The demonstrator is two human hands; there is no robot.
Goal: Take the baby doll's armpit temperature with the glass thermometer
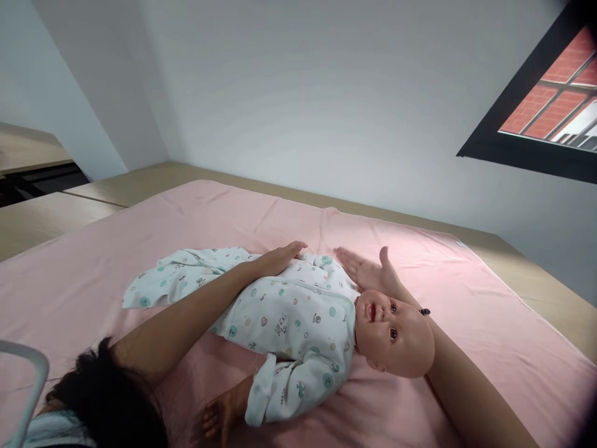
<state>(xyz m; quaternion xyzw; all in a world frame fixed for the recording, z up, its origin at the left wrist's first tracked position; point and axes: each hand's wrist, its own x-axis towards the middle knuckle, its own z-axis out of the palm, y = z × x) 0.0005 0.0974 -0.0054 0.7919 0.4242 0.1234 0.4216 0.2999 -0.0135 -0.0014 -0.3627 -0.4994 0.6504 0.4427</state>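
Note:
A baby doll (394, 342) lies on its back on a pink sheet, its head to the right and its face turned up. It wears a white sleepsuit (289, 317) with small green and brown prints. My left hand (280, 258) rests across the doll's far side at the waist, fingers stretched out. Beyond the doll's shoulder and head, my right hand (368, 270) lies on the sheet, palm showing, fingers straight and thumb raised. My right forearm passes beside the doll's head. The doll's near hand (219, 414) sticks out of its sleeve.
The pink sheet (177, 211) covers most of a wooden table (532, 267) against a white wall (303, 106). A dark-framed window (527, 152) is at upper right. Dark hair (112, 404) and a grey curved bar (35, 367) show at lower left.

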